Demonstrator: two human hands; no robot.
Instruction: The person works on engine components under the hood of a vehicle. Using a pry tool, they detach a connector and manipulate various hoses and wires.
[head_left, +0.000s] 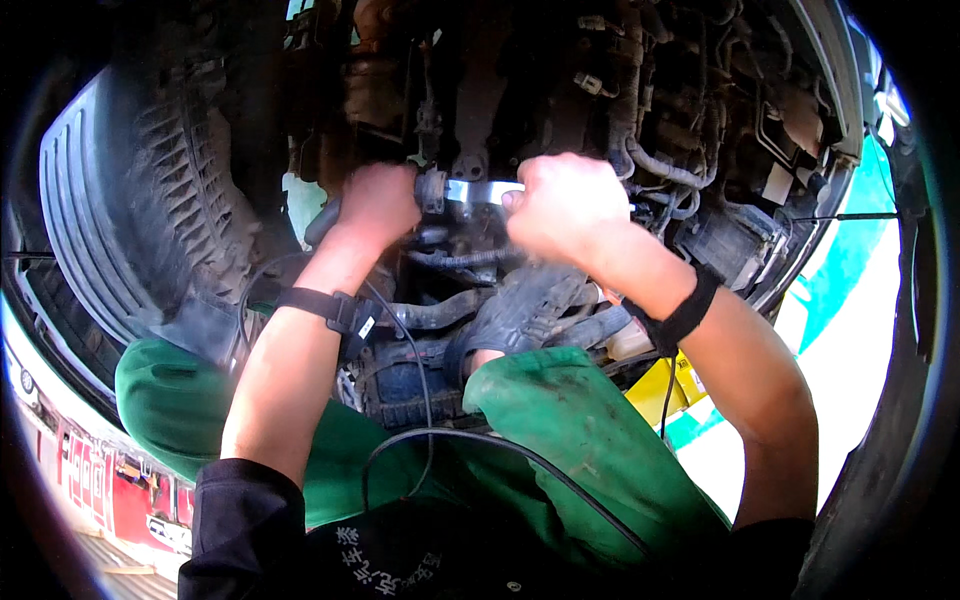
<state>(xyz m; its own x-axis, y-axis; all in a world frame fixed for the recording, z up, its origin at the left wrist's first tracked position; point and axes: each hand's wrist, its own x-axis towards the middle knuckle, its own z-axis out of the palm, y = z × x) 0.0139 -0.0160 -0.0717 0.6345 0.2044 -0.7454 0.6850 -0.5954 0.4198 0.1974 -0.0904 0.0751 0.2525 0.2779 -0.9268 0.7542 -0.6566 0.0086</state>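
Note:
My right hand [570,200] is closed in a fist around a shiny flat metal bar [482,191]. A short end of the bar shows past the little-finger side. My left hand [383,203] is also closed, at the bar's other end, next to a dark ring-shaped part [432,191]. What lies inside the left fingers is hidden, and both hands are slightly blurred. Below the left fist, a dark curved tube [322,222] runs down. Dark hoses [440,310] and engine parts lie just beneath the hands.
Around me is a vehicle's engine bay, with wiring and pipes [665,170] at the right and a ribbed dark liner [185,150] at the left. My green-trousered knees [560,410] are close below. Cables [500,437] hang from my wrist straps. Something yellow [665,385] stands lower right.

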